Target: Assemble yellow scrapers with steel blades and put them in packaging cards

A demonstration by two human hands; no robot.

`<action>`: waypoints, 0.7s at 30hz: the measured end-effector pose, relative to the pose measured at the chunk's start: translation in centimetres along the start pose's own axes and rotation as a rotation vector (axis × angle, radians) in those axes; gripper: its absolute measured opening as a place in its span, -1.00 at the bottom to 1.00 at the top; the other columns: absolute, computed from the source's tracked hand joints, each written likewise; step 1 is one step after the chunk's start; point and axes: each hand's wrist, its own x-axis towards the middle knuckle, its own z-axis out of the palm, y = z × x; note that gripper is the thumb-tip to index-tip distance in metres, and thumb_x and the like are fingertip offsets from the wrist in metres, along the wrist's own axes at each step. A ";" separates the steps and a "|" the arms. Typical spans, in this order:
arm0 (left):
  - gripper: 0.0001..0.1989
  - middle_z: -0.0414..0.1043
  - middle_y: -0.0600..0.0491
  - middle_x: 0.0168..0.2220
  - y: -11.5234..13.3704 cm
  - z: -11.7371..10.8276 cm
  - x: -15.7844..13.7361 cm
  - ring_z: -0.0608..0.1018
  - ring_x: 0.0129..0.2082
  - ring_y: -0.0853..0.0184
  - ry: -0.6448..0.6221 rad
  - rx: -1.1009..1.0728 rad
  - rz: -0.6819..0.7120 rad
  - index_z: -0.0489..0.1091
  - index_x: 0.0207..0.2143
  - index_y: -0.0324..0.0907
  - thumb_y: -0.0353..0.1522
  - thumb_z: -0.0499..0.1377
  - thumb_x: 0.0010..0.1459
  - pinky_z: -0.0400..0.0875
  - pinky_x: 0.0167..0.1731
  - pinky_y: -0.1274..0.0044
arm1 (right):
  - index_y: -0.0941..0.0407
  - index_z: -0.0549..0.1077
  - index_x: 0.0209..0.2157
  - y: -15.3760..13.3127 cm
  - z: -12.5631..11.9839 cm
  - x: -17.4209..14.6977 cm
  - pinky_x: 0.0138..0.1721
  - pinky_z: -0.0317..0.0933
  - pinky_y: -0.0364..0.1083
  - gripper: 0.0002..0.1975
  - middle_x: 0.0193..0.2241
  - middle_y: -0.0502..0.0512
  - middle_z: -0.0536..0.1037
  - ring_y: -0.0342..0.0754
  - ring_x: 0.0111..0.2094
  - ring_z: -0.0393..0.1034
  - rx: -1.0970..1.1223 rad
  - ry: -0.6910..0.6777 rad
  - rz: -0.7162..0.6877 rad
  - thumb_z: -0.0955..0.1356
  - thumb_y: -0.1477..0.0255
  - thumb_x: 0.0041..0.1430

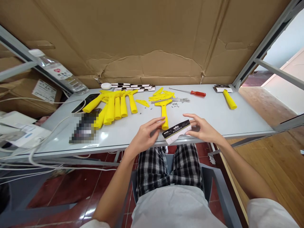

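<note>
My right hand (201, 128) pinches the right end of a black-and-white printed card (177, 132), with the index finger stretched out above it. The card is tilted near the table's front edge. My left hand (148, 133) has its fingers apart, the fingertips at the lower handle of a yellow scraper (164, 112); whether they press on it I cannot tell. Behind that scraper's head are a strip of metal blades (181, 100), small screws (175, 105) and a pile of flat yellow plates (163, 95).
Several yellow scraper handles (110, 109) lie to the left, near a phone (91, 100). Farther back are striped cards (133, 87) and a red screwdriver (198, 93). A scraper with a card on its head (229, 99) lies right. A plastic bottle (59, 71) leans left beside white cables.
</note>
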 end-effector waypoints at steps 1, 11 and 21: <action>-0.54 0.56 -0.11 0.40 0.1 -0.1 0.0 0.62 0.38 0.09 -0.017 -0.013 0.015 0.59 0.31 -0.08 -0.41 0.07 0.50 0.60 0.37 0.14 | 0.04 0.31 0.52 -0.1 0.3 0.1 0.17 0.51 -0.01 -0.13 -0.13 0.11 0.67 -0.05 -0.03 0.62 0.000 0.004 -0.012 0.55 0.16 0.27; -0.61 0.77 -0.07 0.04 -3.6 -5.9 8.4 0.75 -0.30 0.28 -0.142 0.137 -0.017 0.70 0.15 -0.11 -0.27 0.19 0.40 0.69 -0.08 0.33 | 0.05 0.57 0.21 0.1 1.4 0.3 0.01 0.40 -0.13 -0.44 -0.12 0.06 0.69 -0.13 -0.17 0.56 -0.101 0.052 -0.019 0.54 0.13 0.26; -0.51 0.72 -0.15 0.16 -8.1 -4.0 12.8 0.69 0.13 -0.07 -0.354 0.511 -0.028 0.65 0.24 -0.09 -0.14 0.33 0.34 0.52 0.13 0.21 | 0.04 0.64 0.12 -2.1 3.2 0.9 -0.08 0.31 -0.14 -0.58 -0.04 0.04 0.69 -0.18 -0.20 0.48 -0.152 0.051 -0.005 0.48 0.11 0.36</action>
